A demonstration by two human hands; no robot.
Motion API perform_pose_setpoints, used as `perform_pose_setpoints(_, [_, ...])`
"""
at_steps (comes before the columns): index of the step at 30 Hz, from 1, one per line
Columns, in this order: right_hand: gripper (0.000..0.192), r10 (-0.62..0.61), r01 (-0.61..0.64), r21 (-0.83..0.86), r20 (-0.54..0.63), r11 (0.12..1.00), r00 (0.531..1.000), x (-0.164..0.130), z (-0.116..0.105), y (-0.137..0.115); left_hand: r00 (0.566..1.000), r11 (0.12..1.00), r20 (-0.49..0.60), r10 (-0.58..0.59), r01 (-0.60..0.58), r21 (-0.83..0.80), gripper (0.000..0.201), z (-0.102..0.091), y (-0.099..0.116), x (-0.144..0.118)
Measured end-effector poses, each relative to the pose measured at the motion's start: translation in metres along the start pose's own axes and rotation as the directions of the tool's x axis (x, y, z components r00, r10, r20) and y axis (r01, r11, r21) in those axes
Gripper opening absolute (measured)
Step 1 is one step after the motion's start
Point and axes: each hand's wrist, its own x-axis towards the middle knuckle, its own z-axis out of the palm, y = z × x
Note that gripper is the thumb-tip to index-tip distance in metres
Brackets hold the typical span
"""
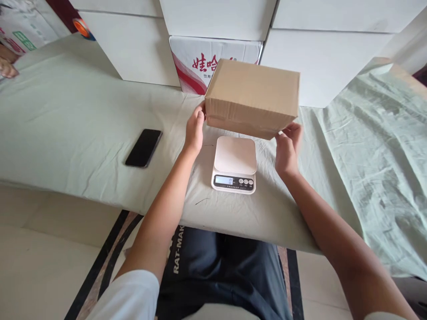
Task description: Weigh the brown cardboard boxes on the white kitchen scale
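A plain brown cardboard box [252, 95] hangs in the air just above and behind a small white kitchen scale [235, 163]. My left hand [195, 130] grips the box at its lower left corner. My right hand [287, 149] holds it under its lower right corner. The scale's platform is bare and its lit display reads 0. The box does not touch the scale.
A black phone [144, 147] lies face up left of the scale on the pale green cloth covering the table [66, 115]. White boxes [140, 49] and a red-printed carton [200, 62] stand stacked along the back. Another person's hand [7, 69] rests at the far left edge.
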Motion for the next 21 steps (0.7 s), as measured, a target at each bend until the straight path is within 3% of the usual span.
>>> perform_pose_setpoints(2, [0.031, -0.065, 0.064, 0.073, 0.018, 0.995, 0.998, -0.019, -0.011, -0.011, 0.984, 0.994, -0.171, 0.054, -0.070, -0.087, 0.052, 0.002, 0.023, -0.007])
perform_pose_setpoints(4, [0.042, -0.066, 0.062, 0.050, 0.071, 0.997, 0.995, -0.042, -0.022, -0.015, 0.962, 0.986, -0.272, 0.037, -0.078, -0.144, 0.056, 0.005, 0.039, -0.015])
perform_pose_setpoints(8, [0.061, -0.109, 0.112, -0.042, 0.071, 0.993, 0.991, -0.074, -0.034, -0.011, 0.973, 0.976, -0.232, 0.007, -0.057, -0.209, 0.069, 0.009, 0.047, -0.022])
perform_pose_setpoints(12, [0.069, -0.148, 0.157, -0.144, 0.072, 0.977, 0.986, -0.073, -0.036, -0.005, 0.981, 0.976, -0.190, 0.042, -0.081, -0.202, 0.068, 0.009, 0.042, -0.023])
perform_pose_setpoints(21, [0.066, -0.078, 0.089, -0.136, 0.079, 0.987, 0.994, -0.071, -0.035, -0.006, 0.932, 0.967, -0.314, -0.180, 0.109, -0.232, 0.066, 0.009, 0.036, -0.025])
